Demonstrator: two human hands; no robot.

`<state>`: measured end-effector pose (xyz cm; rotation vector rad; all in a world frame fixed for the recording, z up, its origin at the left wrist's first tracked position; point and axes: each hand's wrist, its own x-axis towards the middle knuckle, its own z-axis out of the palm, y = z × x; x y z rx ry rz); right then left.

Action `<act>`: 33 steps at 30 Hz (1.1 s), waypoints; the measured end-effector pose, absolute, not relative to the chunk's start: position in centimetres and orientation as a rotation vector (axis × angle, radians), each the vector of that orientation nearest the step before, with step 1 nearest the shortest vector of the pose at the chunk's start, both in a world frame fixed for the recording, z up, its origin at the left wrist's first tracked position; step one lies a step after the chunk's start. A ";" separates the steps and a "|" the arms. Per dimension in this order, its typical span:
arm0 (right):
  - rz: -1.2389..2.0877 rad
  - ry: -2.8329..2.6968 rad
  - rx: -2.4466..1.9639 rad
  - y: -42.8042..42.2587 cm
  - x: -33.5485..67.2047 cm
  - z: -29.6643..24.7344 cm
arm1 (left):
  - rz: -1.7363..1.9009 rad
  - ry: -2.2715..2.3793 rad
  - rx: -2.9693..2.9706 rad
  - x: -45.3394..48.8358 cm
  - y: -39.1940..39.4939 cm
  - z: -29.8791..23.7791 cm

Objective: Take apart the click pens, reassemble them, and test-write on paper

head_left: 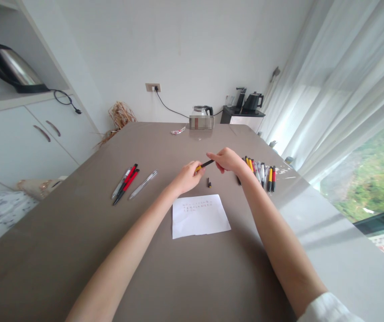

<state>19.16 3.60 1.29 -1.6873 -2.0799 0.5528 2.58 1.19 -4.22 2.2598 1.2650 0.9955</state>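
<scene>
A yellow and black pen (207, 163) is held tilted above the table, between both hands. My left hand (189, 176) is closed around its yellow end. My right hand (227, 160) has its fingers curled at the black end and appears to grip it. Just below the hands, a short black and yellow piece (209, 182), like a pen cap or pen part, lies on the table. Nearer to me lies a white sheet of paper (200, 219) with a few lines of handwriting at its top.
On the left lie red and black pens (128, 185) and a clear pen (143, 184). Several pens (257, 171) form a row by my right forearm. A glass kettle (202, 110) stands behind a blurred box (201, 122) at the table's (111, 277) far edge.
</scene>
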 end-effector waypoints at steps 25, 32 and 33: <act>0.842 -2.033 -1.283 3.8 19.7 1.5 | 0.934 1.359 2.293 2.0 1.4 -4.3; 0.697 -2.115 -1.439 4.2 19.1 0.7 | 0.906 1.406 2.425 1.9 0.9 -4.0; 0.681 -2.131 -1.464 4.3 19.0 0.5 | 0.902 1.414 2.443 1.9 0.8 -4.0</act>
